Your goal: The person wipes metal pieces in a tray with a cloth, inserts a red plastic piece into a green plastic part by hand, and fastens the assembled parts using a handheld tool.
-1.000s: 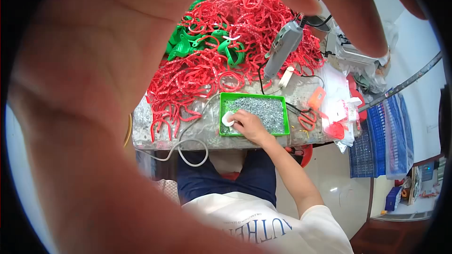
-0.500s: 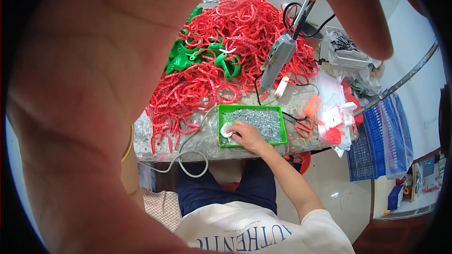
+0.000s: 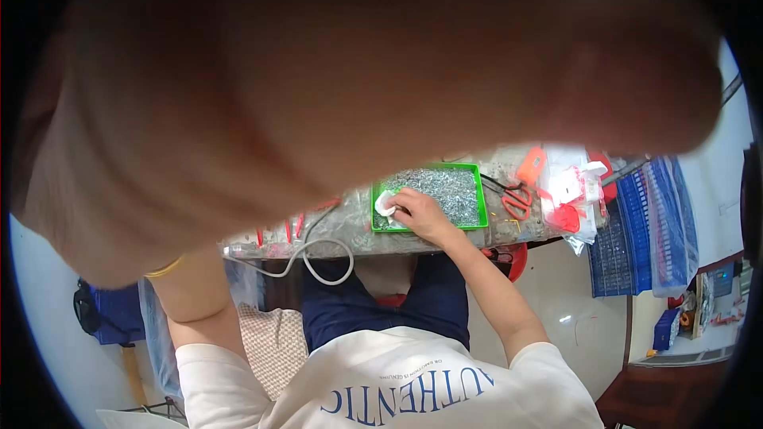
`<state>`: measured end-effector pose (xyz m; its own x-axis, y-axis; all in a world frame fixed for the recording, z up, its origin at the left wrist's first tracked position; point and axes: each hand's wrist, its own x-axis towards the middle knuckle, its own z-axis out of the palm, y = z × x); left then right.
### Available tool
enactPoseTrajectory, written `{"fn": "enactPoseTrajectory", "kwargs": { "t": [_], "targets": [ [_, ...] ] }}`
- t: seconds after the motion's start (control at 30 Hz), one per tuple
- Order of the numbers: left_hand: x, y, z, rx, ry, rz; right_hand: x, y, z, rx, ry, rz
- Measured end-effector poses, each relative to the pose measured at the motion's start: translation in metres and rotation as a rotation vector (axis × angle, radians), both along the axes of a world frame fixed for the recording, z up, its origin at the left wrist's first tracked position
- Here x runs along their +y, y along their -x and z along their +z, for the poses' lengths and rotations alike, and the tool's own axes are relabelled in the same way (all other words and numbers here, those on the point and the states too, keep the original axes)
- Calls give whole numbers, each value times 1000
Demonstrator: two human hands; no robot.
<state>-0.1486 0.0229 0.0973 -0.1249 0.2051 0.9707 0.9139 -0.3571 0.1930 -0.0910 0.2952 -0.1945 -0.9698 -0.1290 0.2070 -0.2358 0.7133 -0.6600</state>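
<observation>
Very close to the camera, my left hand spreads across the top and left of the view, dark and blurred. Most of its fingers cannot be made out, and a gold bracelet circles that wrist. Lower down, my right hand rests in a green tray, its fingers pinching a crumpled white wad that looks like tissue. Small silvery bits fill the tray around the hand.
Orange-handled scissors and an orange tool lie right of the tray. White and red packaging sits beyond them. A grey cable loops over the front table edge. Blue crates stand at the right.
My left hand has swung further across the lens, now hiding the red strips, green pieces and grey tool seen before. My right hand stays in the tray with the white wad.
</observation>
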Motion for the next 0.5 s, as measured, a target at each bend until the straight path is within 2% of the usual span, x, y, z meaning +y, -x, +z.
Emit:
{"fn": "enactPoseTrajectory", "kwargs": {
  "t": [0.1,0.13,0.17,0.2,0.23,0.3,0.33,0.37,0.4,0.43,0.47,0.5],
  "targets": [
    [1,6,-2,-16,13,-5,1,2,-8,17,-36,6],
    [-47,42,-5,-22,14,-9,1,2,-8,8,-20,5],
    [4,13,-2,-27,15,-13,1,2,-7,0,-4,4],
    [-37,36,-7,-29,16,-16,1,2,-6,2,-6,0],
    [-39,41,-8,-30,14,-18,1,1,-5,-4,-13,4],
    [9,55,6,-26,10,-21,2,1,-4,0,-24,6],
    [-42,49,-10,-20,8,-23,2,1,-5,5,-20,9],
    [-41,56,-9,-17,8,-25,2,1,-6,9,-15,11],
    [10,45,1,-12,13,-29,0,1,-7,17,-13,5],
    [-53,67,-10,-9,14,-36,1,1,-7,13,-7,4],
    [-66,77,-12,-7,16,-41,1,0,-7,8,-1,6],
    [-38,68,-8,-5,14,-34,1,0,-4,7,-16,3]
  ]
}}
